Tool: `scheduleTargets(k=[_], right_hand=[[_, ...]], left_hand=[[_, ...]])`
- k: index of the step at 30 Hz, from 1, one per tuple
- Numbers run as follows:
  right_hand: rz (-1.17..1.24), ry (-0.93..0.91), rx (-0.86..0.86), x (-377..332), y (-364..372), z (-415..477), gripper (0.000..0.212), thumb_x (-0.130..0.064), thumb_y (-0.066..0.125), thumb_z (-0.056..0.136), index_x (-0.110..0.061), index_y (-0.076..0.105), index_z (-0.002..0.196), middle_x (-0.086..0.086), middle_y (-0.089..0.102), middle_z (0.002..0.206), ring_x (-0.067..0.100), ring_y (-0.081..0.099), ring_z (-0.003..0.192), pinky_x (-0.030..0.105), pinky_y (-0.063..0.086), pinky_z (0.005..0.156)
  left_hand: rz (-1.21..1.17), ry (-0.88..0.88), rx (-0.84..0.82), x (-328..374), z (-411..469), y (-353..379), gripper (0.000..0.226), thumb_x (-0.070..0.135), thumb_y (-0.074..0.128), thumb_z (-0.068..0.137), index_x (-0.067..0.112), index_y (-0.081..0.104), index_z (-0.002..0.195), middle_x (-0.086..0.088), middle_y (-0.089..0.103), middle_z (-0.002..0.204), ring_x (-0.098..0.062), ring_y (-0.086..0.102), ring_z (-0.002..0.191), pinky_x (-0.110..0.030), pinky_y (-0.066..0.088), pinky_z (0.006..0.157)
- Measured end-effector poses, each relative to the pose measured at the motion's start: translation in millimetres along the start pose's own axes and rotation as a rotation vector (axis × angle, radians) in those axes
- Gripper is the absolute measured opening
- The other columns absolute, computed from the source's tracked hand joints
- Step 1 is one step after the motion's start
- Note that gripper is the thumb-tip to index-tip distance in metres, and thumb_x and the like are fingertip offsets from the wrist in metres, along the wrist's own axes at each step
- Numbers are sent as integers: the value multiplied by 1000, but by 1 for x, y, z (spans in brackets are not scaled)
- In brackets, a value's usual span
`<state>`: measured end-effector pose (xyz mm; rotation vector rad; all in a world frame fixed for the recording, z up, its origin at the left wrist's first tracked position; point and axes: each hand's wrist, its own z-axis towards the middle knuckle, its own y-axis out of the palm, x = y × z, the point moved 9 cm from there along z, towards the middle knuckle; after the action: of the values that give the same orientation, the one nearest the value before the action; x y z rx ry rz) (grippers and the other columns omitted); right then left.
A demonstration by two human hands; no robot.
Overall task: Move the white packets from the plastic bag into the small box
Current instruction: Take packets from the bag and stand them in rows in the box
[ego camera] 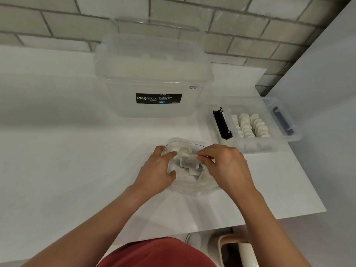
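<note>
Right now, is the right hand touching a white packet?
Touching. The head view shows the right hand pinching a white packet at the mouth of the plastic bag.

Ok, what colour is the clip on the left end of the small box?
The clip is black; the head view shows it best.

White packets (189, 164) fill a clear bag (192, 186) on a white table (57, 151), by a clear box (269, 145) with black latch (221, 125).
</note>
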<state>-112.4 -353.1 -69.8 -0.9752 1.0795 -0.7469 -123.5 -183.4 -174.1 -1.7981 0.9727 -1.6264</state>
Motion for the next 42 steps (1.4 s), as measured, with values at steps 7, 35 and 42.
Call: scheduleTargets(k=[7,35,42], right_hand=[[294,77,305,38,-111,17,9,-24,77,89,-27,81,97,-18,76,90,0,67,78,11,49,70],[-118,83,-192,155,-15,160,20,-37,73,86,-33,76,106,-2,72,109,26,66,100,35,54,82],[310,-22,231,88,-97,85,4,-29,77,86,-27,78,90,-17,74,87,5,66,71,25,55,73]], left_hand=[[149,-80,-44,1,4,8,62,32,65,86,31,45,145,-1,31,148,-24,53,122,-36,52,91],[262,-259,-42,11,9,9,65,30,69,85,31,47,146,2,39,143,-20,58,116,-27,49,89],[230,-237,-24,6,8,8,67,32,70,84,31,46,147,1,39,142,-21,58,117,-28,49,91]])
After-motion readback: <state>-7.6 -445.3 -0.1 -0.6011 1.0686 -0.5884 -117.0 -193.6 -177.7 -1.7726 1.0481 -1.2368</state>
